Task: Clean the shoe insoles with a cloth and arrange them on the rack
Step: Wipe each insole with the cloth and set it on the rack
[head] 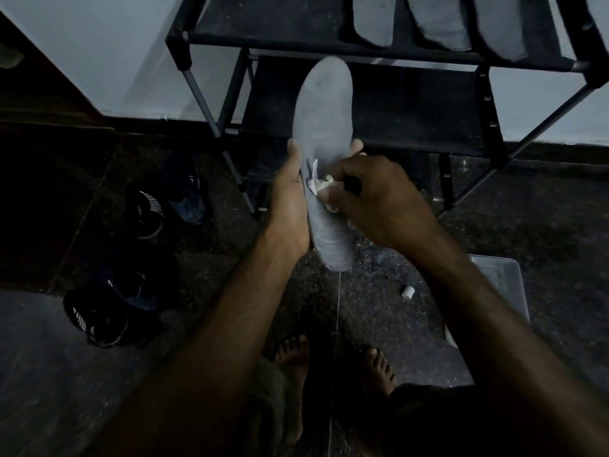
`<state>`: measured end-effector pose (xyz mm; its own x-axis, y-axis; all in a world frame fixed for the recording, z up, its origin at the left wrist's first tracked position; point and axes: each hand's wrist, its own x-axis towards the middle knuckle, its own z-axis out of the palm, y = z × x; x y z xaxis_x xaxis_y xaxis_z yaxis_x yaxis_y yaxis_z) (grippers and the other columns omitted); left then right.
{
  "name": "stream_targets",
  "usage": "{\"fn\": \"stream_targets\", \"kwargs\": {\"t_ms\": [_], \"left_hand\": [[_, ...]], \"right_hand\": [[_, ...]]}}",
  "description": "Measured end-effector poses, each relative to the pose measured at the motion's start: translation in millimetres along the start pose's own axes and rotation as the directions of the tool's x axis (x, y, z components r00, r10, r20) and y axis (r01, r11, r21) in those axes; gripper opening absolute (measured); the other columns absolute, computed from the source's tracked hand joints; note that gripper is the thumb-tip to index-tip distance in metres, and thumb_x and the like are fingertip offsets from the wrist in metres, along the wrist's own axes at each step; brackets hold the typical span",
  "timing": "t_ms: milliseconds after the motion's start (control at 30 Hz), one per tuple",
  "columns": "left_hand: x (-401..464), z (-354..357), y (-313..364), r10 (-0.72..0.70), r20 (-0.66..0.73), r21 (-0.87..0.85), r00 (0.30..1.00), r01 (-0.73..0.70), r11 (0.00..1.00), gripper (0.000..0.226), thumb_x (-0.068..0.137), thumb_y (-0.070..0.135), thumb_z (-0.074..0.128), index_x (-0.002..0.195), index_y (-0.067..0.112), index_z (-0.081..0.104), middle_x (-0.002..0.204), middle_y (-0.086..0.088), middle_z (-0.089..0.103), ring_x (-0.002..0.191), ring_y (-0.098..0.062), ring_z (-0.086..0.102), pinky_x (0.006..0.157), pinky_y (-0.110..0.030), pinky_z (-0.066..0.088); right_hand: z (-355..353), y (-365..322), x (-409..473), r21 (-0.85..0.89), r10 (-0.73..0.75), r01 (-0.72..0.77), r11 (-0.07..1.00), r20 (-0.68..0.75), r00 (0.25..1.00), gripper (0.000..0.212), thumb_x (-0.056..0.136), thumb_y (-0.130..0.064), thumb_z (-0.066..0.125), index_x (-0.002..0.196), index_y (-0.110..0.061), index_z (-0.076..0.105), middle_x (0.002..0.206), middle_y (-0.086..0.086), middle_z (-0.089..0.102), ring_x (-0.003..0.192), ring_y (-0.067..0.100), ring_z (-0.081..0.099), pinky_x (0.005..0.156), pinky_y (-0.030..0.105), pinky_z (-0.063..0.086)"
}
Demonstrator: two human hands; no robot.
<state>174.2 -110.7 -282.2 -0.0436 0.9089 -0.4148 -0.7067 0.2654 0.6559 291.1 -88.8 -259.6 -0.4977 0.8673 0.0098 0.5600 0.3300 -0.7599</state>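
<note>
While the left hand cradles a grey insole in front of the rack, the right hand pinches a white cloth against it, mid-wipe. Next, likely wiping toward the toe, then shelving it beside three insoles already racked.

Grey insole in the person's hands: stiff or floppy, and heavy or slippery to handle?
Probably semi-stiff: the grey insole juts well past the left hand without drooping. Likely light, since that hand grips only its middle. Its matte surface looks grippy rather than slick, as the right hand presses the white cloth on it.
</note>
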Motion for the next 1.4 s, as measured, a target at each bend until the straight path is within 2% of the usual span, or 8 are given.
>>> {"fn": "stream_targets", "kwargs": {"t_ms": [67,200,367,633,933,1033,1200,1400], "left_hand": [[2,2,0,0.020,0.015,-0.004,1.000,-0.020,1.000,0.075,0.100,0.056,0.022,0.139,-0.005,0.042,0.135,-0.024,0.052,0.124,-0.034,0.052,0.104,-0.039,0.043],[0,7,-6,0.000,-0.009,-0.007,1.000,0.000,1.000,0.060,0.102,0.049,0.024,0.114,0.000,0.057,0.103,-0.017,0.063,0.099,-0.026,0.060,0.089,-0.034,0.050],[-1,12,-19,-0.007,-0.020,0.083,1.000,0.008,0.997,0.055,0.101,0.050,0.031,0.117,0.007,0.062,0.108,-0.016,0.066,0.109,-0.030,0.061,0.101,-0.043,0.046],[3,10,-9,0.013,-0.103,0.041,0.995,-0.009,0.999,0.054,0.102,0.047,0.030,0.095,0.004,0.063,0.083,-0.013,0.067,0.082,-0.024,0.064,0.084,-0.037,0.050],[-5,21,-21,-0.028,-0.122,0.204,0.992,0.052,0.978,0.052,0.101,0.050,0.031,0.105,0.011,0.065,0.111,-0.018,0.067,0.110,-0.031,0.062,0.104,-0.044,0.045],[-6,23,-21,-0.028,-0.127,0.188,0.991,0.052,0.981,0.051,0.101,0.047,0.032,0.109,0.008,0.064,0.114,-0.021,0.065,0.113,-0.031,0.060,0.100,-0.041,0.047],[-1,18,-12,-0.024,-0.127,0.115,0.992,0.039,0.993,0.052,0.103,0.044,0.028,0.092,0.004,0.059,0.092,-0.016,0.059,0.095,-0.026,0.056,0.090,-0.037,0.045],[-2,16,-22,-0.019,-0.113,0.287,0.993,0.051,0.957,0.054,0.101,0.052,0.030,0.115,0.012,0.064,0.098,-0.012,0.069,0.093,-0.025,0.065,0.087,-0.039,0.053]], "right_hand": [[7,2,2,-0.041,-0.028,0.024,0.999,-0.125,0.992,0.010,0.089,-0.019,0.066,0.079,-0.019,0.064,0.070,-0.011,0.056,0.062,0.002,0.054,0.055,0.008,0.037],[16,10,9,-0.138,-0.091,0.048,0.989,-0.323,0.942,0.009,0.092,-0.021,0.062,0.084,-0.018,0.063,0.082,-0.002,0.057,0.069,0.008,0.049,0.061,0.013,0.032],[9,21,14,-0.182,-0.094,0.014,0.983,-0.439,0.894,0.015,0.095,-0.025,0.059,0.093,-0.013,0.067,0.090,0.004,0.063,0.076,0.010,0.052,0.065,0.013,0.035],[-9,5,5,0.058,-0.031,0.026,0.998,0.079,0.996,0.010,0.091,-0.021,0.065,0.083,-0.016,0.070,0.075,-0.007,0.067,0.069,0.004,0.063,0.064,0.018,0.049],[10,21,14,-0.131,-0.051,-0.010,0.991,-0.453,0.890,0.014,0.095,-0.022,0.059,0.098,-0.012,0.068,0.094,0.002,0.063,0.079,0.009,0.055,0.068,0.012,0.041],[7,19,12,-0.121,-0.050,0.000,0.993,-0.416,0.908,0.013,0.094,-0.019,0.060,0.090,-0.010,0.068,0.086,0.001,0.063,0.070,0.006,0.053,0.062,0.006,0.037],[-8,10,7,0.084,0.010,-0.007,0.996,-0.033,0.999,0.014,0.090,-0.020,0.067,0.079,-0.013,0.070,0.071,-0.008,0.066,0.065,0.000,0.062,0.057,0.007,0.043],[1,35,16,-0.070,0.028,-0.061,0.996,-0.402,0.915,0.014,0.092,-0.026,0.062,0.084,-0.016,0.068,0.081,-0.001,0.065,0.070,0.010,0.059,0.062,0.026,0.049]]}}
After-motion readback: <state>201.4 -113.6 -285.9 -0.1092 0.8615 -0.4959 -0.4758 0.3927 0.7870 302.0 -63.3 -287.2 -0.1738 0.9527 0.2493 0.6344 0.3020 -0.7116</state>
